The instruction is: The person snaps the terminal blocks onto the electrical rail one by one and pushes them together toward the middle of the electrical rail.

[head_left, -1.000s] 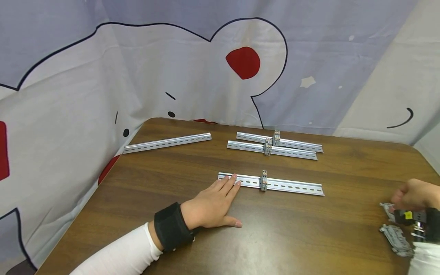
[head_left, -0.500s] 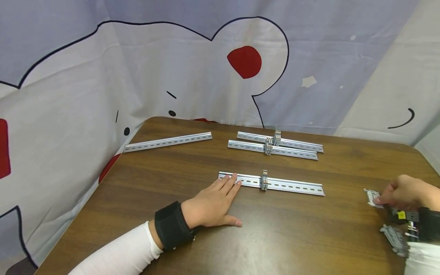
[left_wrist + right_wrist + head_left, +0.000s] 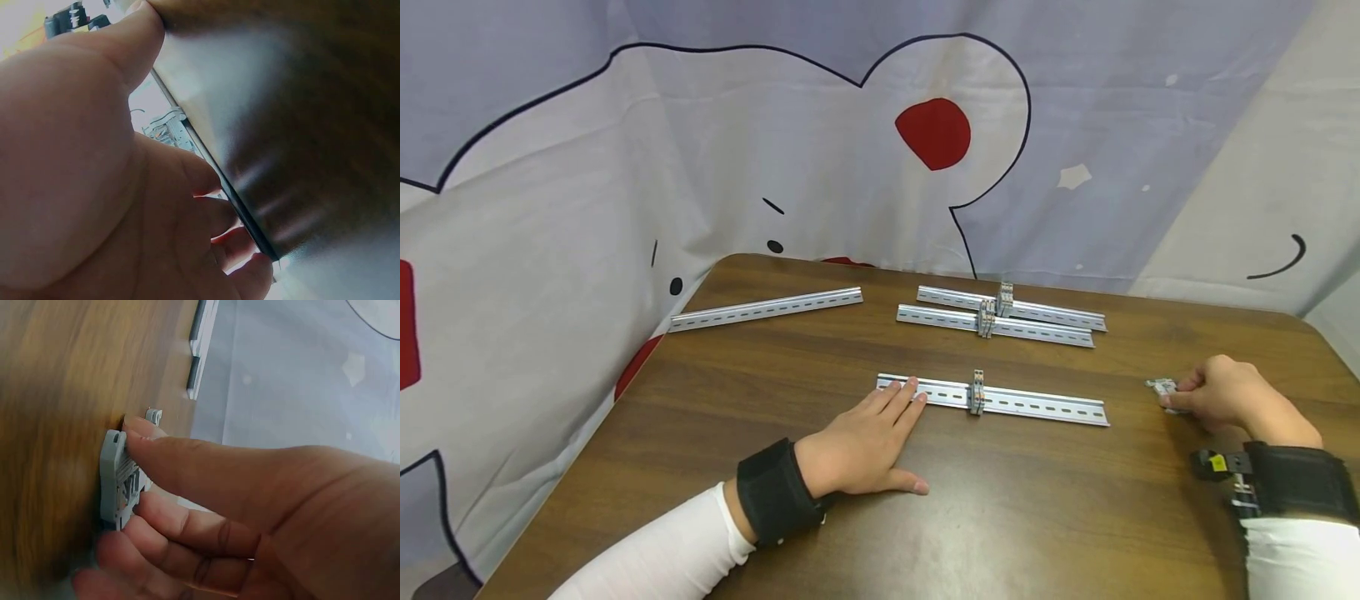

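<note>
Flat on the left end of the nearest slotted metal DIN rail point(image 3: 1045, 406) lies my left hand point(image 3: 859, 450), fingers straight and thumb spread on the wooden table. In the left wrist view its fingertips line up along the rail's edge. Grey terminal blocks point(image 3: 977, 392) stand clipped upright near the rail's middle. To the right of this rail, my right hand point(image 3: 1236, 400) pinches a loose grey terminal block point(image 3: 1161, 388) between thumb and fingers. The right wrist view shows that block point(image 3: 111, 481) on edge, close over the wood, with the thumb on its upper end.
Two more DIN rails point(image 3: 1052, 335) lie behind, each carrying grey terminal blocks point(image 3: 986, 319). A bare rail point(image 3: 767, 310) rests at the table's back left. A printed curtain point(image 3: 820, 150) hangs along the table's point(image 3: 1000, 517) far edge.
My right hand has picked a terminal block from the grey pieces at the right and carried it left and away from me. Its arm now hides the others. The left hand stays on the rail.
</note>
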